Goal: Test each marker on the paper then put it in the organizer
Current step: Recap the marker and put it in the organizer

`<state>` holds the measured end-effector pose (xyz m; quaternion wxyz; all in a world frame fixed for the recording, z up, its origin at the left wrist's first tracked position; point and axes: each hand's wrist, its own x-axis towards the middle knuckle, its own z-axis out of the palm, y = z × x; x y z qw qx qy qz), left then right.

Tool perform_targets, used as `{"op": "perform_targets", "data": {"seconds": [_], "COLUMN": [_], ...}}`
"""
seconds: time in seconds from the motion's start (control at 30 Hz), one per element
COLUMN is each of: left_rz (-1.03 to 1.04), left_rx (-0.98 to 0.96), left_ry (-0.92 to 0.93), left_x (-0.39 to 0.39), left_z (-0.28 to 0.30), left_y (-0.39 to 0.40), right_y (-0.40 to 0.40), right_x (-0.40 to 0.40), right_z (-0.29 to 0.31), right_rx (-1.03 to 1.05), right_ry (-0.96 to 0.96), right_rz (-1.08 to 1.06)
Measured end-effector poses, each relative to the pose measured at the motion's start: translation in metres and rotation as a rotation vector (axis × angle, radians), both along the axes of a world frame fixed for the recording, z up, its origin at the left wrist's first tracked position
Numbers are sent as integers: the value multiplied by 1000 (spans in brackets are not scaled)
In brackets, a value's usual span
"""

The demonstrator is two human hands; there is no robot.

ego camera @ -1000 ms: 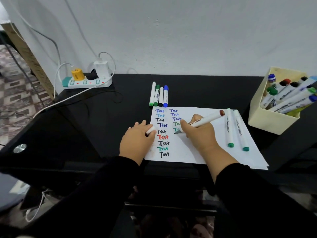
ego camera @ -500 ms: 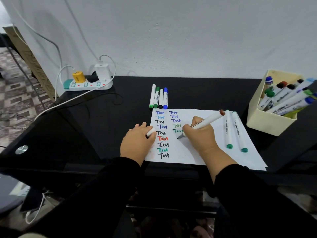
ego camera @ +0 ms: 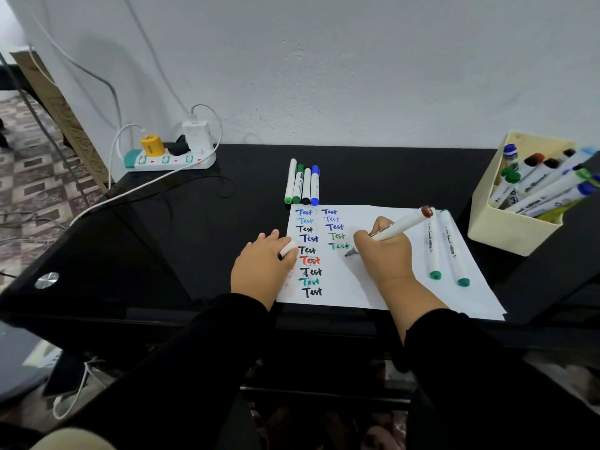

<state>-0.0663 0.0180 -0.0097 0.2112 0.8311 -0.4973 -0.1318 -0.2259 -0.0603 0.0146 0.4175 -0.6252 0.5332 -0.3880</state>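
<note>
Spanning the whole lower view, the black tabletop (ego camera: 201, 228) carries the white paper (ego camera: 383, 287), flat and limp, so it needs pinning while written on. At the right edge stands the cream organizer (ego camera: 506, 232), already crowded with markers, which looks light enough to tip under a careless push. Both hands are at the paper: the left hand (ego camera: 263, 267) rests on its left edge, fingers curled round a white cap (ego camera: 288, 249), and the right hand (ego camera: 386, 254) grips the marker (ego camera: 399, 227) low on the barrel. This marker seems light, stiff and smooth, best held near the tip for writing. Two teal-ended markers (ego camera: 443, 245) lie on the sheet just beside the right hand; four more (ego camera: 303, 185) lie above it. Since a second ago the tip has dropped below the last green word, where no fresh stroke shows yet.
</note>
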Motion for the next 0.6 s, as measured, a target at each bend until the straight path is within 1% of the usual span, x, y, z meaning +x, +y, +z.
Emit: {"op": "perform_targets", "data": {"seconds": [0.6], "left_rz": [8], "left_rx": [4], "left_ry": [-18], "left_x": [1], "left_z": [-3], "left_y": [-3], "right_y": [-1], "right_x": [-1], "right_z": [-1], "right_rx": [9], "right_ry": [-38], "right_rz": [-21]}}
